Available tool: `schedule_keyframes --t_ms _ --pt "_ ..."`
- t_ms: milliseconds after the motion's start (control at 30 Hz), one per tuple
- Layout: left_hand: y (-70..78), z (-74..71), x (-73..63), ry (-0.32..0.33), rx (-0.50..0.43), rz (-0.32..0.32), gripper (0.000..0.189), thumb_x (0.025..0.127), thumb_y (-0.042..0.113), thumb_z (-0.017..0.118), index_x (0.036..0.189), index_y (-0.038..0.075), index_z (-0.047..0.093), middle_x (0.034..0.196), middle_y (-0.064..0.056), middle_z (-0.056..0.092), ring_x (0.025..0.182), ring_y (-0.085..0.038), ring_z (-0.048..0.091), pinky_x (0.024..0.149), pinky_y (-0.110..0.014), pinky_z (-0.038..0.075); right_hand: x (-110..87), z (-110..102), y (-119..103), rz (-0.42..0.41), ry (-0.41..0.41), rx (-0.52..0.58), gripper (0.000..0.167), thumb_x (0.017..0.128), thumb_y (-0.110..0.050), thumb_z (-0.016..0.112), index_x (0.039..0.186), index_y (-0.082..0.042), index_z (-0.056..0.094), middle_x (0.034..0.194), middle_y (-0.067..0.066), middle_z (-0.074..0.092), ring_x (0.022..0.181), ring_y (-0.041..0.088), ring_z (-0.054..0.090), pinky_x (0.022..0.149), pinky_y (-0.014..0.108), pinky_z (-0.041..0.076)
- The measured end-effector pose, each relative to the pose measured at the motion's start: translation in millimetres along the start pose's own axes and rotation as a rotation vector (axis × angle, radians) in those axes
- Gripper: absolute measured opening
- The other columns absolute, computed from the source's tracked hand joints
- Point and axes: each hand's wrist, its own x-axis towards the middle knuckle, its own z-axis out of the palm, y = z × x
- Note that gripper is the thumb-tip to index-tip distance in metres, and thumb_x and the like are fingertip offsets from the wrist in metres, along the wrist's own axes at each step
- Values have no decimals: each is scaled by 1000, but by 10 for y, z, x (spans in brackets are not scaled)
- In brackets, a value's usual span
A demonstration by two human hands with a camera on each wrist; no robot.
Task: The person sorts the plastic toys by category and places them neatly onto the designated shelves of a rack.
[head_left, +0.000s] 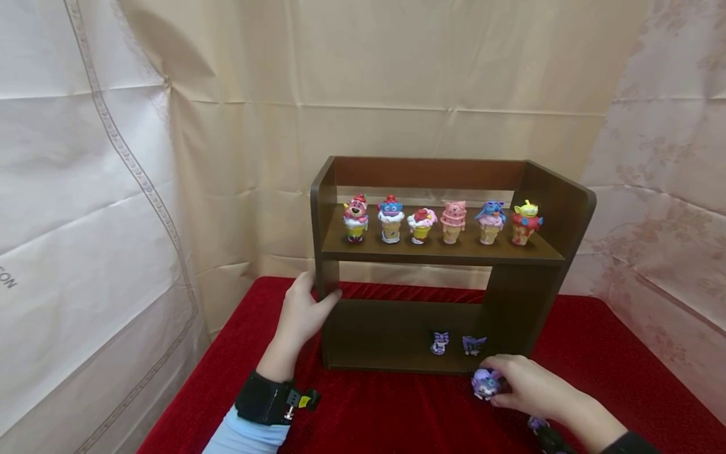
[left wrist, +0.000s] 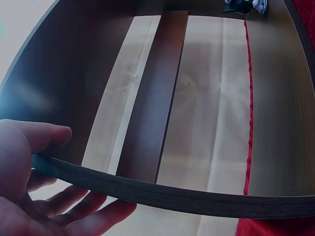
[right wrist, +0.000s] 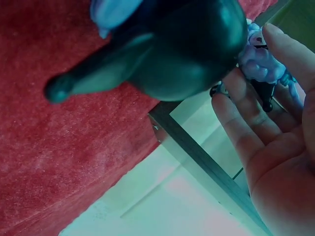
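Note:
My left hand (head_left: 303, 315) grips the left side panel of a dark brown two-tier shelf (head_left: 442, 258), thumb inside and fingers outside, as the left wrist view shows. My right hand (head_left: 527, 384) holds a small purple figurine (head_left: 485, 383) between thumb and fingers, just in front of the lower board's right end. In the right wrist view this figurine (right wrist: 261, 59) shows lilac with black parts. Two small purple figurines (head_left: 440, 343) stand on the lower board, toward its right side. Below my right wrist is another dark and purple figurine (head_left: 541, 429), looming large and black in the right wrist view.
Several ice-cream-cone character figurines (head_left: 391, 221) stand in a row on the upper board. The shelf stands on a table with a red velvet cloth (head_left: 386, 416). Beige and pale patterned curtains (head_left: 238, 157) hang behind and at both sides.

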Motion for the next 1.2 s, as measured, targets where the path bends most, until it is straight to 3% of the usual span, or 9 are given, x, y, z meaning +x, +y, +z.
schedule_keyframes --t_ms 333,667,967,1200 --pt "8 4 1 -7 3 2 39 89 18 79 124 9 63 121 -12 65 111 -26 63 93 -49 54 8 0 -6 -18 43 -31 40 79 -23 89 112 -10 70 103 -6 68 91 10 64 74 33 59" --pt "-16 2 9 4 11 13 37 89 18 80 121 10 64 117 -7 65 108 -25 64 90 -49 56 13 -17 -35 -25 61 -48 37 81 -26 87 111 -11 71 102 -8 68 90 5 62 73 31 58" --pt "-18 6 9 4 9 12 37 89 18 79 121 9 64 117 -8 65 109 -26 64 91 -50 55 21 -162 -57 -20 50 -17 38 82 -28 86 113 -13 71 104 -10 68 89 4 61 74 31 58" --pt "-6 4 10 5 9 14 36 89 17 79 121 9 64 116 -8 65 108 -26 64 91 -49 55 78 -322 -113 -44 109 -16 40 83 -24 86 116 -10 70 107 -7 69 93 9 66 77 33 60"
